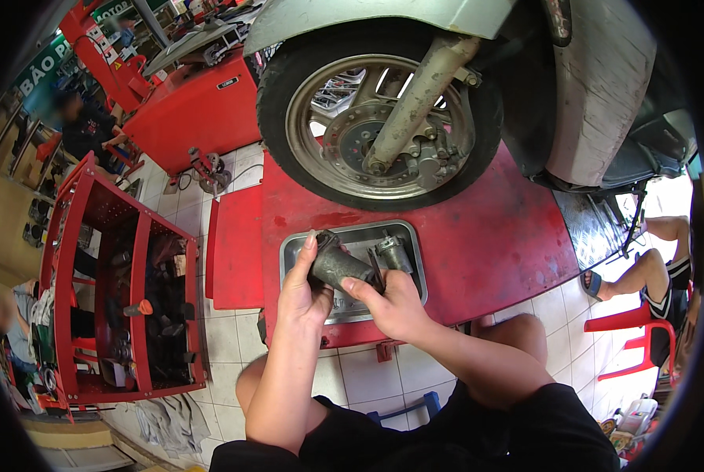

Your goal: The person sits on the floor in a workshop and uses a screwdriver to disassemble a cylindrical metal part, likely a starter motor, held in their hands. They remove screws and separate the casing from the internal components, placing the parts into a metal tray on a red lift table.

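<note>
A grimy grey metal cylinder (338, 265), like a small motor housing, is held at a tilt above a shallow metal tray (352, 315). My left hand (301, 293) wraps its left side, with the thumb up along the upper end. My right hand (393, 305) closes on the lower right end, its thumb pressed against the cylinder. Dark narrow pieces (375, 266) show by the right fingers; I cannot make out whether they belong to the cylinder. In the tray's right side lies another grey cylindrical motor part (393, 252) with a short stub on top.
The tray stands on a red lift platform (497, 244), below a motorbike's front wheel (269, 130). At left is a red tool cart (143, 267) holding an orange-handled tool (138, 308). A seated person's leg (643, 279) and a red plastic chair (635, 322) are at right.
</note>
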`<state>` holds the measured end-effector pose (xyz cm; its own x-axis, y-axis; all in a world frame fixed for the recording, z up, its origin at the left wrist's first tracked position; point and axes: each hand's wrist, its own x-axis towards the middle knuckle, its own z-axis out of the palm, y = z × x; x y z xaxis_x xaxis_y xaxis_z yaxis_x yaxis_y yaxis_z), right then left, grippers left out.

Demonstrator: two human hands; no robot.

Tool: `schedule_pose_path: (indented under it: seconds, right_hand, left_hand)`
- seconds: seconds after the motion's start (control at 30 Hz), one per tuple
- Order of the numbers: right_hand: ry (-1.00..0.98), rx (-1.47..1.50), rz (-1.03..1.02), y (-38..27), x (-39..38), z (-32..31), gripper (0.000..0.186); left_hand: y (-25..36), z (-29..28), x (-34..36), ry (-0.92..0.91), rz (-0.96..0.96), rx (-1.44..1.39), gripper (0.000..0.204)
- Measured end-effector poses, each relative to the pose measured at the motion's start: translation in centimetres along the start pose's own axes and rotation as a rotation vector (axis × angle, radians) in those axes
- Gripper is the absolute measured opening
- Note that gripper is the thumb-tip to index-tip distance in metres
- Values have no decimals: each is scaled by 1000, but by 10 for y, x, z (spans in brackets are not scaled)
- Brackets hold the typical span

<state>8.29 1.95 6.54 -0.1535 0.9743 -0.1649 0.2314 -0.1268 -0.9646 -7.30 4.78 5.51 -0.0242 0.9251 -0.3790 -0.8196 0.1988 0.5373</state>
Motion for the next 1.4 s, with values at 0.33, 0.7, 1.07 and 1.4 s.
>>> schedule_pose_path:
  seconds: [0.33,0.7,1.07,1.4]
  right_hand:
    - [52,-12,-80,3,1,1,58]
    - [-12,40,-5,-6,-4,-4,46]
    - [-12,22,-39,-1,-7,-4,41]
    - [-26,114,-81,1,-10,0,36]
  left_hand:
    - [2,1,-2,24,4,15,41]
    - [-1,-4,-1,22,12,36,40]
    - [-3,-2,-8,-32,32,15,37]
    - [-2,0,-13,-65,44,43,31]
